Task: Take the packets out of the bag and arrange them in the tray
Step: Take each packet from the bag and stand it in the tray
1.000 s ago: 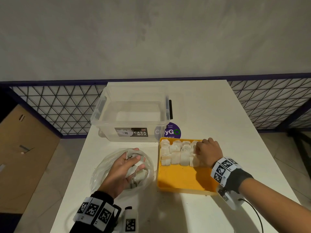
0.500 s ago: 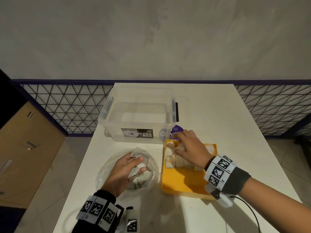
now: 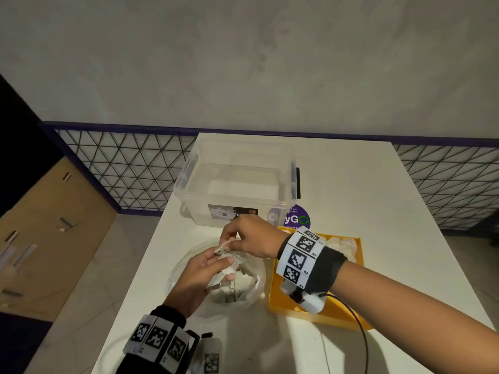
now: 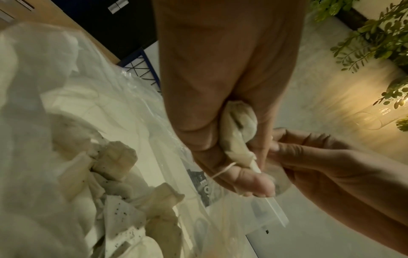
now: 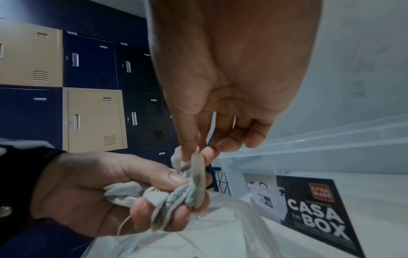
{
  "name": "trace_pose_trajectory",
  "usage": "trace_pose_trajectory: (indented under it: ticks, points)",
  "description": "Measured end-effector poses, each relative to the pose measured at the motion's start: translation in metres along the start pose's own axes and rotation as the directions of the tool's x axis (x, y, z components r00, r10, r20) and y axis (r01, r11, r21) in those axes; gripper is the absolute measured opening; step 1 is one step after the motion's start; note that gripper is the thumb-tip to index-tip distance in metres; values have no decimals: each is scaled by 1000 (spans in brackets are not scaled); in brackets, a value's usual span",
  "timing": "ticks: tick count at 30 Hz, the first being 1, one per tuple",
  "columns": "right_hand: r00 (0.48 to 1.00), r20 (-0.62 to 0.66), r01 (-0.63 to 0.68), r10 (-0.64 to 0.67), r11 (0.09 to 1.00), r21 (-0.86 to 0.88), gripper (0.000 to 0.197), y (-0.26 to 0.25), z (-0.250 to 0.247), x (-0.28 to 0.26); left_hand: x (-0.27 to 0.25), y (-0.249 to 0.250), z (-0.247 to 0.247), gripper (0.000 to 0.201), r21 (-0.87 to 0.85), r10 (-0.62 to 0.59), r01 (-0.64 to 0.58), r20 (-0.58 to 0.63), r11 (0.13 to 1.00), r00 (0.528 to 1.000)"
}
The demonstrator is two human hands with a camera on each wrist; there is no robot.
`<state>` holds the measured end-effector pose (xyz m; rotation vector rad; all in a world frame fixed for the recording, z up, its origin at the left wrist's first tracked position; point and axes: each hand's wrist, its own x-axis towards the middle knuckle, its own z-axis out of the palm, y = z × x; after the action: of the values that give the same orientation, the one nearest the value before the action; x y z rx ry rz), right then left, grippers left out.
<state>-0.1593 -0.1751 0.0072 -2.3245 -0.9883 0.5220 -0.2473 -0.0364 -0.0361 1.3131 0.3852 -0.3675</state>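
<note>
A band of white blocks printed with black square codes is being worn round the left wrist (image 3: 159, 340), over a black sleeve (image 3: 172, 314). A like band (image 3: 299, 255), its blocks labelled R1, R2 and R3, is being worn on the right wrist beside a black cuff (image 3: 328, 268); a small white unit (image 3: 310, 300) with a black cable (image 3: 359, 330) is being carried beneath it.

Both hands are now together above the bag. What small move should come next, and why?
Probably the right hand should draw the packet that it pinches out of the left hand's bunch and carry it to the yellow tray. The left hand's grip holds several packets above the open bag, and the tray's near part looks bare, with packets only along its far side.
</note>
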Motion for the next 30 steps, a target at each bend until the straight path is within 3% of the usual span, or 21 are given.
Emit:
trace_pose_trajectory:
  ticks: [2, 6, 13, 23, 28, 30]
  points:
    - [998, -37, -43, 49, 988, 148, 17, 3, 1, 2, -2, -1, -5, 35, -29, -7, 6, -11, 1000, 1000]
    - [982, -81, -123, 168, 908, 401, 19, 8, -1, 2, -3, -3, -13, 20, -77, -2, 1, -14, 997, 1000]
    - [993, -59, -81, 106, 942, 326, 23, 8, -1, 1, -4, -3, -13, 13, -87, 3, -9, -71, 996, 997]
    - [990, -134, -2, 33, 974, 226, 15, 3, 0, 2, -6, -3, -14, 11, -4, 14, -15, -136, 1000, 991]
    - [980, -168, -21, 106, 897, 441, 12, 8, -7, -3, -7, -8, -19, 17, -45, 3, -11, -171, 999, 985]
    - [980, -165, -33, 110, 911, 410, 14, 11, -7, -7, -8, -9, -18, 18, -56, 2, -13, -178, 998, 984]
